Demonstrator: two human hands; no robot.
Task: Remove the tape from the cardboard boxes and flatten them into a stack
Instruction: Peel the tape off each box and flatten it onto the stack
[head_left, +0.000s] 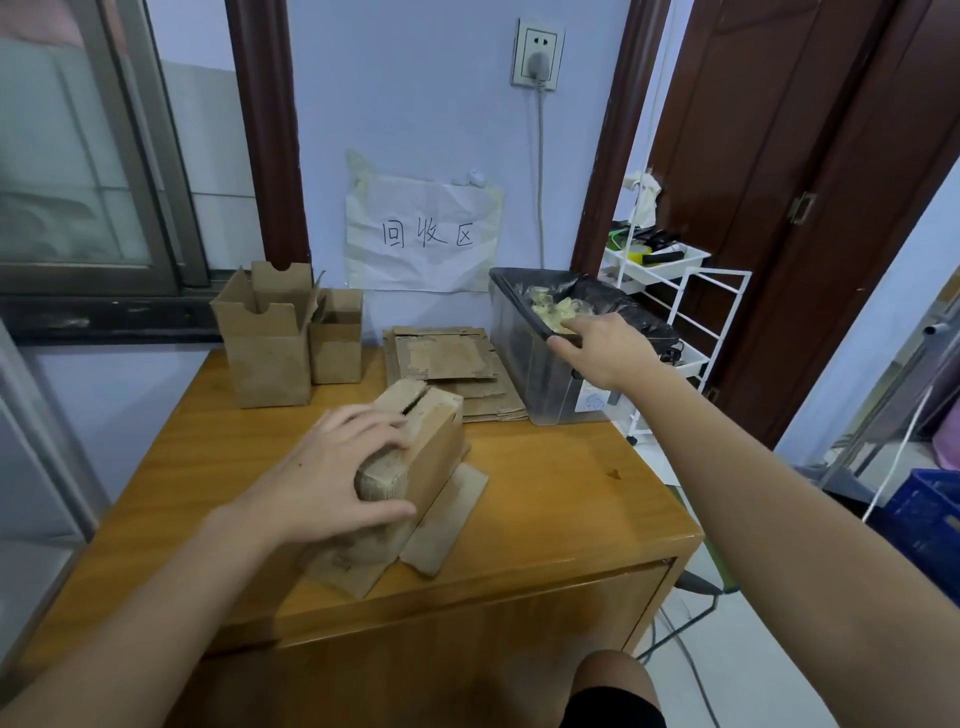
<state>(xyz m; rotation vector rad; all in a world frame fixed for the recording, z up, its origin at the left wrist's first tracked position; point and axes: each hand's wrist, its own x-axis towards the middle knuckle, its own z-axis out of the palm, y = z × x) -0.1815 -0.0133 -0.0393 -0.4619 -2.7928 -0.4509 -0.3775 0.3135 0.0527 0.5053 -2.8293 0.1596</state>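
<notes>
A small brown cardboard box lies on its side in the middle of the wooden table, its flaps spread out on the tabletop. My left hand grips its near end, fingers over the top and thumb along the side. My right hand reaches over the rim of a clear bin lined with a black bag; its fingers are stretched out above the crumpled yellowish tape inside. A stack of flattened boxes lies beside the bin. Two upright open boxes, a larger and a smaller, stand at the back left.
A paper sign is taped to the wall behind the table. A white wire rack stands to the right of the bin, by a dark door. A blue crate sits on the floor at the right. A window is at the left.
</notes>
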